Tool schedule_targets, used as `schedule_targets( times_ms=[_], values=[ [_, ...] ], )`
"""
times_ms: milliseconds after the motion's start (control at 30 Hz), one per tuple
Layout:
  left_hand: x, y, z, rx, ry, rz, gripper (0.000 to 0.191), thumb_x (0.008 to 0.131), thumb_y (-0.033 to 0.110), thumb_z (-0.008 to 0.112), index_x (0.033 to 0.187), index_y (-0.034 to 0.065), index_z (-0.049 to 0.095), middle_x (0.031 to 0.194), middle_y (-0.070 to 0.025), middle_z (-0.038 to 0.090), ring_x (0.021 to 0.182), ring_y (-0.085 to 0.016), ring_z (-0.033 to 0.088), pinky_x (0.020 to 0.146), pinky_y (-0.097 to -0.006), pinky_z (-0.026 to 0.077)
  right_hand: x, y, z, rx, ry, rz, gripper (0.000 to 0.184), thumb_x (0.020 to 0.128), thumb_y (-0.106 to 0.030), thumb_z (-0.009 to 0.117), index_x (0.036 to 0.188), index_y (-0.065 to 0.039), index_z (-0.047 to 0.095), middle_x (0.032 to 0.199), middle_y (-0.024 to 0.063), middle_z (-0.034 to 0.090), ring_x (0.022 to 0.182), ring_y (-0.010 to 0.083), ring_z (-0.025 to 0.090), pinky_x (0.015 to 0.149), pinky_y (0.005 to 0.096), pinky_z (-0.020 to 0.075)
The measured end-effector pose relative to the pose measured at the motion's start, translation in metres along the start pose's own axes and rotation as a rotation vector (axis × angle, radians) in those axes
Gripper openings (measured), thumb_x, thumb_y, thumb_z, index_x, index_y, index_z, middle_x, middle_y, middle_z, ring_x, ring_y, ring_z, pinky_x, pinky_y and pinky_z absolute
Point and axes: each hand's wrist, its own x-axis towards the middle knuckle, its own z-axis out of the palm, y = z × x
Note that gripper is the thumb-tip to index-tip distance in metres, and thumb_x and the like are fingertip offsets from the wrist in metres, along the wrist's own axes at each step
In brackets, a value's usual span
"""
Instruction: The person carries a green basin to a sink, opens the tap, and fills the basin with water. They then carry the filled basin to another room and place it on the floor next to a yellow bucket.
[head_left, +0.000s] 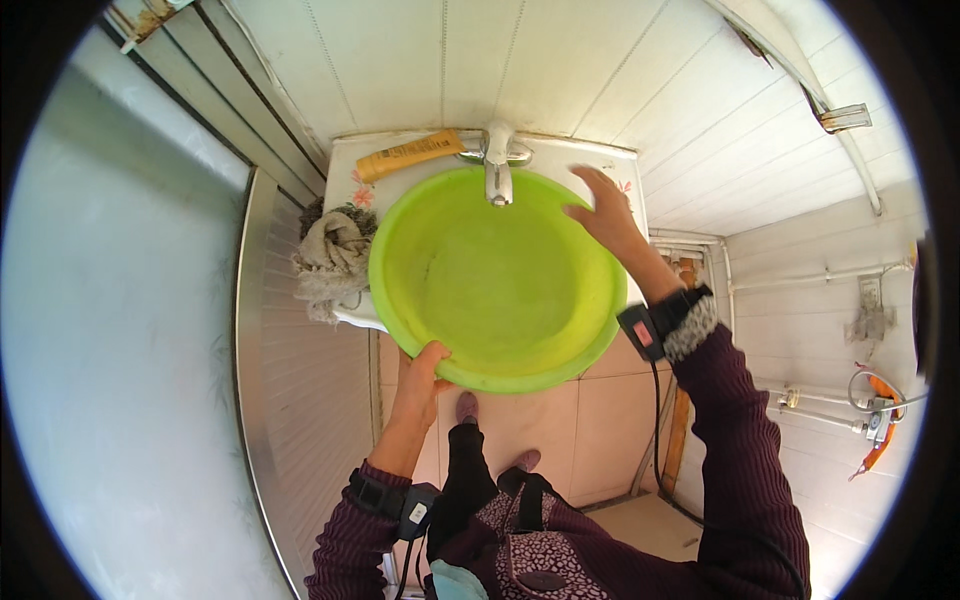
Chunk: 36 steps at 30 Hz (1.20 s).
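Note:
A large green plastic basin (495, 285) rests on a white washbasin counter (626, 169), its near side jutting out over the front edge. My left hand (424, 375) grips the basin's near-left rim, thumb on top and fingers underneath. Above the basin's far-right rim hovers my right hand (607, 214), fingers apart and holding nothing. A chrome faucet (498, 169) reaches over the far rim. No stream of water shows under its spout. Whether the basin holds clear water, I cannot tell.
A yellow squeeze tube (411, 154) bearing writing lies left of the faucet. Crumpled grey cloth (335, 255) sits at the counter's left edge. A frosted panel (127, 322) stands at left, and pipes with a valve (877, 424) run along the right wall. A black cable (658, 450) hangs from my right wrist.

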Motion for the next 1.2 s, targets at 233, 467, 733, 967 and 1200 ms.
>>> schedule_targets(
  times_ms=[233,467,733,967,1200],
  values=[
    [-0.009,0.005,0.009,-0.006,0.038,0.013,0.059,0.07,0.01,0.052,0.125,0.0047,0.031,0.112,-0.0121,0.045,0.095,-0.027,0.052,0.072,-0.0451,0.05,-0.108,-0.002,-0.013,0.876,-0.076,0.988,0.066,0.076,-0.023,0.069,0.125,0.008,0.036,0.117,0.0207,0.051,0.105,0.027,0.054,0.084,0.0358,0.048],
    [-0.041,-0.004,-0.003,-0.009,0.03,0.054,0.059,0.07,0.01,0.052,0.126,0.0028,0.032,0.11,-0.0125,0.048,0.094,-0.028,0.054,0.072,-0.0456,0.051,-0.147,-0.024,-0.024,1.188,-0.171,0.966,0.047,0.078,-0.003,0.057,0.12,0.006,0.039,0.109,0.0141,0.054,0.096,0.0258,0.057,0.081,0.0374,0.0503],
    [-0.053,-0.03,-0.007,-0.012,-0.016,0.138,0.057,0.073,0.029,0.057,0.123,0.0118,0.037,0.107,-0.0092,0.051,0.09,-0.024,0.055,0.066,-0.0403,0.051,-0.168,-0.016,-0.023,1.303,-0.187,0.887,0.041,0.076,0.002,0.05,0.117,0.006,0.043,0.112,0.0167,0.052,0.099,0.0289,0.056,0.081,0.0425,0.0502],
    [-0.044,-0.023,-0.003,-0.036,0.004,0.082,0.058,0.068,0.018,0.054,0.122,0.0071,0.037,0.113,-0.0169,0.046,0.095,-0.034,0.053,0.072,-0.0502,0.05,-0.162,0.001,-0.014,1.217,-0.292,0.884,0.051,0.073,-0.007,0.052,0.121,0.003,0.038,0.115,0.0162,0.049,0.107,0.0313,0.05,0.088,0.048,0.0443],
    [-0.067,-0.024,-0.002,0.028,-0.079,0.041,0.058,0.067,0.019,0.053,0.121,0.0025,0.037,0.111,-0.0185,0.048,0.094,-0.033,0.054,0.076,-0.0487,0.049,-0.17,0.002,-0.018,1.223,-0.307,0.868,0.043,0.074,-0.009,0.055,0.114,0.003,0.044,0.107,0.0153,0.053,0.095,0.0301,0.056,0.071,0.0464,0.052]
  ],
)
